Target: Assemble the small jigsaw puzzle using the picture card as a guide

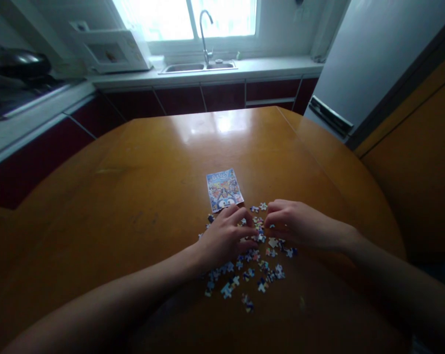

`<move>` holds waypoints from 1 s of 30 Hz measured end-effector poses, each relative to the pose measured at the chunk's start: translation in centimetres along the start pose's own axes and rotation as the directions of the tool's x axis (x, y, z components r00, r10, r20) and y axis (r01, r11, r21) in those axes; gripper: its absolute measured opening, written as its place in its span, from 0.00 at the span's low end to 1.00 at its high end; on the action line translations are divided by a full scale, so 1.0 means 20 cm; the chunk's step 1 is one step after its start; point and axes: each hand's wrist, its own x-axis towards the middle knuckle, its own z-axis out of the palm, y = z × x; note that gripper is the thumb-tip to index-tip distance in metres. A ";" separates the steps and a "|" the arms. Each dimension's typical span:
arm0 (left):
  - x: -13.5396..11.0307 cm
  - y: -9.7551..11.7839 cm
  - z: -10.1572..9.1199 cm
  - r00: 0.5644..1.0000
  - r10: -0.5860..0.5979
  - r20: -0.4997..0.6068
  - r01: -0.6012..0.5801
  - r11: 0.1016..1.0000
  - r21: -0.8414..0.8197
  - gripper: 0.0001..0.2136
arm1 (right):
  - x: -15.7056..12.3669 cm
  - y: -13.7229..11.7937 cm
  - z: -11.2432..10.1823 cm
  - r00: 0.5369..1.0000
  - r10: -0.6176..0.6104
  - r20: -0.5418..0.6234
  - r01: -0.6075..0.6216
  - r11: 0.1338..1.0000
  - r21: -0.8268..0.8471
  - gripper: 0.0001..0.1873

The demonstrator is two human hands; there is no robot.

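Several small colourful jigsaw pieces (252,268) lie scattered on a round orange-brown wooden table (141,196). My left hand (225,236) rests on the pile's left side, fingers bent and pointing right. My right hand (296,223) lies opposite, fingers curled toward the left. The fingertips of both hands nearly meet over a few pieces (259,231); whether they pinch one is too small to tell. A small printed reference picture (224,189) lies flat just beyond the hands.
Beyond the table runs a kitchen counter with a sink and tall tap (203,54) under a bright window. A white microwave (111,49) and a dark pan (17,64) stand at the left. A grey fridge (366,64) rises at the right, beside orange cabinets (421,162).
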 end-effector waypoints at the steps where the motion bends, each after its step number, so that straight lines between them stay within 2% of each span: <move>1: 0.00 0.00 0.00 1.000 -0.011 0.001 0.011 1.000 -0.006 0.07 | 0.01 -0.01 0.02 1.000 -0.022 -0.008 0.022 1.000 0.002 0.04; 8: 0.00 -0.01 0.00 1.000 -0.007 0.009 0.007 1.000 0.002 0.04 | 0.05 0.01 0.10 0.995 -0.097 -0.019 0.097 0.995 -0.007 0.05; 13: 0.00 -0.02 -0.01 0.998 0.051 0.036 -0.053 0.997 0.059 0.05 | 0.07 0.02 0.09 0.992 -0.127 -0.009 0.127 0.992 -0.007 0.08; 21: 0.01 -0.02 -0.02 0.998 0.057 0.004 -0.057 0.997 0.048 0.09 | 0.07 0.04 0.08 0.982 -0.188 0.019 0.189 0.977 -0.095 0.10; 26: 0.01 -0.03 -0.02 0.998 0.059 0.017 -0.060 0.997 0.046 0.08 | 0.07 0.06 0.07 0.976 -0.216 0.011 0.217 0.976 -0.016 0.10; 30: 0.01 -0.03 -0.02 0.997 0.083 0.000 -0.083 0.996 0.027 0.08 | 0.07 0.07 0.08 0.977 -0.214 -0.002 0.214 0.977 -0.027 0.09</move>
